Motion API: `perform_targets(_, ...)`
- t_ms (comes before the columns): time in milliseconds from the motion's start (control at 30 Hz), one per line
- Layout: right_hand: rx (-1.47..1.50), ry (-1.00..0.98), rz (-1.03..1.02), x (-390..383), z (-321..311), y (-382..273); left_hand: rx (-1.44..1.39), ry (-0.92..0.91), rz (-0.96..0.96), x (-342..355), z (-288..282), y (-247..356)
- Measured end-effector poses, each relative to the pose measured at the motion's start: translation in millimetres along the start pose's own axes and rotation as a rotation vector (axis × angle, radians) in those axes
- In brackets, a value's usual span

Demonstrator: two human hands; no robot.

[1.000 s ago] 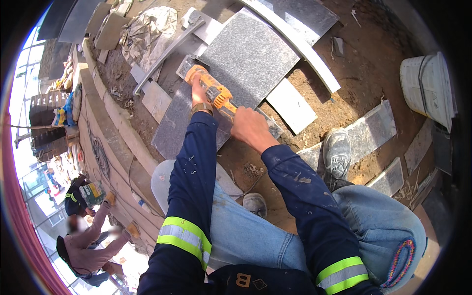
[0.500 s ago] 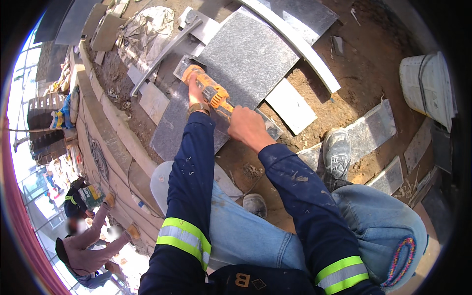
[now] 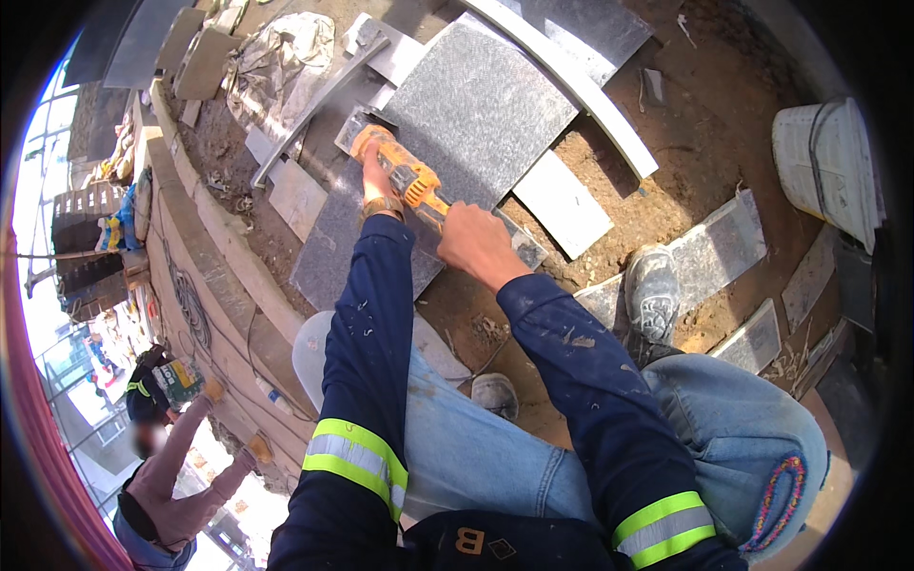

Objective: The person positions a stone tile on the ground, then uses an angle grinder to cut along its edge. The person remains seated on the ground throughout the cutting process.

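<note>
An orange angle grinder [image 3: 419, 187] lies across the middle of the view over dark grey stone slabs. My left hand [image 3: 377, 181] is wrapped round its front body, near the head; my right hand [image 3: 475, 242] grips its rear end. The grinder's head is at the left edge of a large rough grey slab [image 3: 481, 90], by a smaller offcut. Its disc is mostly hidden, so I cannot tell whether it touches the stone. Another grey slab [image 3: 333, 243] lies partly under my left forearm.
A curved pale strip [image 3: 571, 86] crosses the large slab's far right side. Pale stone pieces [image 3: 564, 206] lie on brown soil. A white bucket [image 3: 824, 167] stands at right. My boot [image 3: 653, 290] rests on a slab strip. At left are a kerb, coiled cable [image 3: 190, 305] and two people.
My hands and the grinder stay almost in place. At lower left, a person in mauve clothing has shifted position and bent differently.
</note>
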State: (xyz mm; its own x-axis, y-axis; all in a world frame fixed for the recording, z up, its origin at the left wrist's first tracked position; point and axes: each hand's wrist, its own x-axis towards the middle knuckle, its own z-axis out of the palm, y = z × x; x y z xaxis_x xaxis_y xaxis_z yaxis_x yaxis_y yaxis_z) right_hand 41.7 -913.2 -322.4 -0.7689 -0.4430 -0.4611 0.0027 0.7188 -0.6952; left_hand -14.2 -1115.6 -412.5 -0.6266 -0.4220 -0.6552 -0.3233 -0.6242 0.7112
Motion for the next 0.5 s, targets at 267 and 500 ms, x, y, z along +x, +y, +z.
perform_targets(267,0.0,0.023,-0.033,-10,-1,4,-0.009,-0.006,0.042,-8,2,-3)
perform_targets(500,0.017,-0.019,0.027,-14,-5,8,0.024,0.001,-0.004,-19,8,-6)
